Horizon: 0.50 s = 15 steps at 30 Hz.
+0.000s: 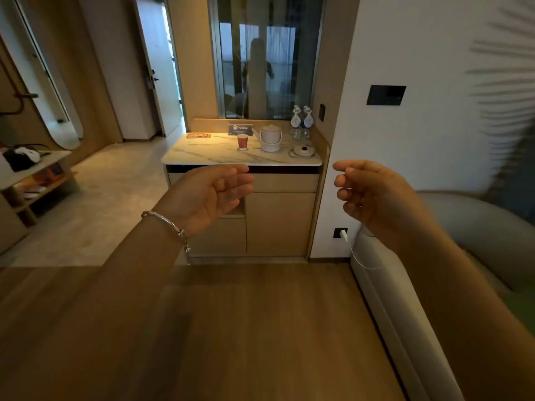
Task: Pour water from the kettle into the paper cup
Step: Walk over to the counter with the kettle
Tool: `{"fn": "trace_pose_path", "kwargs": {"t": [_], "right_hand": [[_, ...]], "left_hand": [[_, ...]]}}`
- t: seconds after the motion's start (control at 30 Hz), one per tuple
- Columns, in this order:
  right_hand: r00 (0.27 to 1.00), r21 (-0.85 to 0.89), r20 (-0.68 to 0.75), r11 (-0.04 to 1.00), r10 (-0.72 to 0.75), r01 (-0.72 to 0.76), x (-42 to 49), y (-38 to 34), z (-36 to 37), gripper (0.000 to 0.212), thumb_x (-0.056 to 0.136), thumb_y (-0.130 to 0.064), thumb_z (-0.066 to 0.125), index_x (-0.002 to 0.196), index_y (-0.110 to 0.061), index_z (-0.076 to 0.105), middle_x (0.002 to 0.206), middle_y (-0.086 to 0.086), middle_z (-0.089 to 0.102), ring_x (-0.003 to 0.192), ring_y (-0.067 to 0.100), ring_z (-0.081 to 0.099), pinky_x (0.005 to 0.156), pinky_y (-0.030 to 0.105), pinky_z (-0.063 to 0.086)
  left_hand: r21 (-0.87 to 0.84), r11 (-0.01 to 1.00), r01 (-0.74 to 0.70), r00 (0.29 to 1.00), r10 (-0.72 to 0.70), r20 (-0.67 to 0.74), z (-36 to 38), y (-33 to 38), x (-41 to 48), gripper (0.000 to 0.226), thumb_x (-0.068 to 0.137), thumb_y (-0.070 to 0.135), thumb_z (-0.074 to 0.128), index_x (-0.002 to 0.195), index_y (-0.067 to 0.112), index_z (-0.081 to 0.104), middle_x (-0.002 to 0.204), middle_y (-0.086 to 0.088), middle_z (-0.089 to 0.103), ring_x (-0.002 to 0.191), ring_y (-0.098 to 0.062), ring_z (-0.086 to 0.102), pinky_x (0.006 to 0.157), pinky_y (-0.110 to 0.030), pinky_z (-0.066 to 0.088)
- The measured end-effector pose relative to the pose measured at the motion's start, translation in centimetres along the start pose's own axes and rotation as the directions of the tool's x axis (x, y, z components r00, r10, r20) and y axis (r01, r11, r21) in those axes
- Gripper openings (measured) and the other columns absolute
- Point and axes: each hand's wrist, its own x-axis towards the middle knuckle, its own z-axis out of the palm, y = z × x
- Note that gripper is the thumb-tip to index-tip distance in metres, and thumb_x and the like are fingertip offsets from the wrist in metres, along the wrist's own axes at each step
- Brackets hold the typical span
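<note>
A white kettle (270,138) with its handle folded down stands on the marble counter (202,156) across the room. Just to its left stands a reddish paper cup (242,141), upright. Both arms are stretched out in front of me, well short of the counter. My left hand (212,193), with a silver bracelet on the wrist, is open with the palm turned right. My right hand (373,192) is empty, its fingers loosely curled and apart, palm turned left.
The kettle's round base (303,151) lies right of the kettle, two water bottles (301,123) behind it, a small sign (240,129) and an orange card (198,136) at the back. A grey sofa (463,227) stands at the right, a charger cable (354,253) beside it, a low shelf (34,180) at the left.
</note>
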Motion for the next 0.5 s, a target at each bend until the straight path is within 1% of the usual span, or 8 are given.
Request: {"fn": "trace_pose_path", "kwargs": {"t": [0.13, 0.2, 0.33, 0.5], "right_hand": [[1.000, 0.006, 0.013, 1.000, 0.009, -0.009, 2.9, 1.1, -0.8, 0.026, 0.091, -0.010, 0.041, 0.087, -0.019, 0.066, 0.057, -0.009, 0.064, 0.054, 0.004, 0.059, 0.049, 0.015, 0.048], [0.999, 0.010, 0.032, 1.000, 0.013, -0.014, 4.7, 1.5, -1.2, 0.026, 0.091, -0.010, 0.041, 0.086, -0.019, 0.066, 0.056, -0.009, 0.064, 0.054, 0.005, 0.058, 0.049, 0.015, 0.048], [0.997, 0.031, 0.076, 0.999, 0.022, -0.024, 8.9, 1.9, -1.5, 0.027, 0.091, -0.011, 0.042, 0.084, -0.019, 0.066, 0.055, -0.009, 0.063, 0.053, 0.005, 0.058, 0.050, 0.016, 0.048], [0.987, 0.052, 0.155, 0.997, 0.047, -0.056, 13.8, 3.7, -0.8, 0.027, 0.090, -0.011, 0.042, 0.083, -0.019, 0.067, 0.055, -0.008, 0.061, 0.053, 0.005, 0.057, 0.051, 0.016, 0.048]], "left_hand": [[0.019, 1.000, -0.020, 1.000, 0.020, -0.010, -0.1, -0.3, 3.2, 0.015, 0.085, 0.018, 0.054, 0.091, 0.018, 0.068, 0.072, 0.007, 0.074, 0.069, -0.006, 0.069, 0.078, -0.027, 0.053], [0.002, 1.000, -0.029, 0.999, 0.029, -0.043, -0.1, -0.3, 4.9, 0.014, 0.084, 0.017, 0.056, 0.092, 0.017, 0.068, 0.069, 0.007, 0.073, 0.065, -0.006, 0.068, 0.076, -0.026, 0.054], [-0.017, 0.998, -0.067, 0.995, 0.066, -0.073, -0.3, -0.4, 8.3, 0.010, 0.082, 0.013, 0.059, 0.085, 0.016, 0.067, 0.069, 0.006, 0.074, 0.059, -0.003, 0.066, 0.077, -0.026, 0.055], [-0.014, 0.998, -0.057, 0.995, 0.055, -0.083, -2.0, -1.2, 12.6, 0.006, 0.081, 0.016, 0.060, 0.083, 0.017, 0.065, 0.072, 0.006, 0.074, 0.041, -0.003, 0.051, 0.081, -0.028, 0.055]]}}
